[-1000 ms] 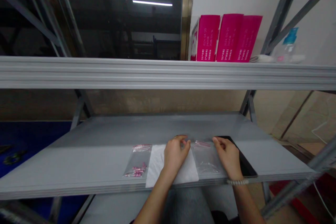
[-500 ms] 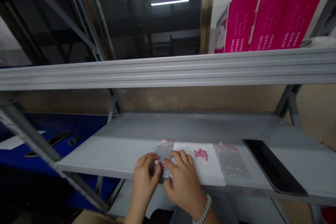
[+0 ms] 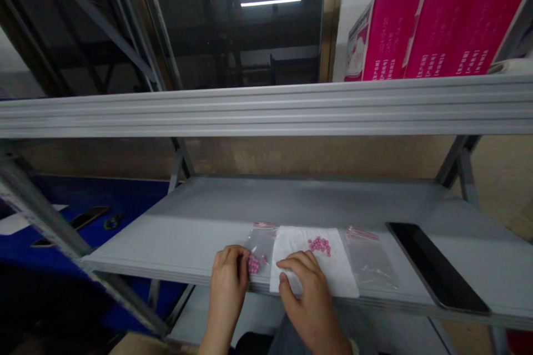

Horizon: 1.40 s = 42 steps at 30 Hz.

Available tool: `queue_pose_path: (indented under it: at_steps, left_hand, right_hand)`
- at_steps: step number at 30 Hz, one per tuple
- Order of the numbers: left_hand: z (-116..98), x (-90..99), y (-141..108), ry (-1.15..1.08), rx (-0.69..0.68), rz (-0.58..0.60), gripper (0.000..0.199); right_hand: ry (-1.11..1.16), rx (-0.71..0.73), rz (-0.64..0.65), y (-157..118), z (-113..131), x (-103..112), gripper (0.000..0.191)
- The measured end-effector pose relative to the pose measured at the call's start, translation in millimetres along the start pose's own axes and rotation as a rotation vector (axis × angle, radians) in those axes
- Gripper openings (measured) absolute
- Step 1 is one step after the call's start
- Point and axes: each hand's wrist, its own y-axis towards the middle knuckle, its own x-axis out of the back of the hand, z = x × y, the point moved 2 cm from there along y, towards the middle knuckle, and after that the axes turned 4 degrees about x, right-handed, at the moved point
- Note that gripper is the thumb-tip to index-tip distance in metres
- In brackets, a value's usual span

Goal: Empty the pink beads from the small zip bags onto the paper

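Observation:
My left hand [image 3: 230, 270] pinches the left edge of a small clear zip bag [image 3: 263, 237], fingers curled together. Pink beads [image 3: 253, 264] are gathered in the lower part of this bag. My right hand [image 3: 306, 288] hovers over a white paper sheet [image 3: 343, 269], thumb and fingers apart, holding nothing I can see. A loose cluster of pink beads [image 3: 320, 245] rests near the top of the sheet, just beyond my right fingers. To the right of the paper a second clear zip bag [image 3: 368, 258] lies flat, with no beads visible in it.
A black phone or tablet [image 3: 435, 266] lies on the grey shelf [image 3: 200, 216] at the right. A metal beam [image 3: 266, 110] crosses above the work area, with pink boxes [image 3: 391, 33] standing over it. Left, a blue surface [image 3: 129, 199] holds another phone [image 3: 89, 217].
My right hand has left the bead-filled bag and moved right over the paper, its fingers opening. My left hand stays at the bag, and the beads in it now show clearly.

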Motion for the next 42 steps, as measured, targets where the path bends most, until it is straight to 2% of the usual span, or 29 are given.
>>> queue_pose_path:
  at_steps: [9,12,15,19,21,22,24,28,35,39,42]
  left_hand:
    - [2.1,-6.8,1.4,0.035,0.004,-0.016,0.021]
    - [0.3,-4.8,2.8,0.019,0.009,-0.051,0.022]
    - [-9.6,3.1,3.2,-0.011,-0.003,-0.076,0.020]
    - [-38.8,20.0,-2.0,-0.152,-0.099,-0.054,0.015]
    - [-55.3,27.0,-6.6,-0.239,-0.192,-0.018,0.016]
    - [-62.3,29.6,-8.9,-0.274,-0.232,0.001,0.018]
    - [-72.3,32.6,-12.5,-0.326,-0.280,0.027,0.021]
    - [-77.5,33.6,-15.4,-0.356,-0.307,0.052,0.024]
    - [-72.9,33.3,-15.4,-0.364,-0.306,0.083,0.025]
    - [-78.0,32.6,-14.4,-0.411,-0.291,0.193,0.022]
    - [-82.4,33.9,-14.8,-0.467,-0.205,0.190,0.021]
  right_hand:
    - [0.062,-0.033,-0.026,-1.5,1.9,-2.2,0.026]
    - [0.142,-0.133,-0.036,-0.1,-0.1,-1.9,0.021]
    - [0.403,-0.336,0.018,2.5,-4.6,-1.9,0.016]
    - [0.911,-0.570,0.045,9.5,-7.7,6.1,0.048]
    - [1.058,-0.641,0.006,13.0,-8.6,14.7,0.059]
    - [1.089,-0.659,-0.014,14.1,-9.0,19.5,0.059]
    - [1.080,-0.662,-0.012,14.7,-9.1,28.8,0.049]
    - [0.976,-0.615,0.101,8.8,-7.3,43.8,0.036]
    - [1.008,-0.680,0.234,-9.8,-13.7,57.7,0.035]
    - [1.001,-0.740,0.229,-14.6,-13.3,59.5,0.039]
    - [1.006,-0.781,0.219,-15.4,-7.4,60.7,0.042]
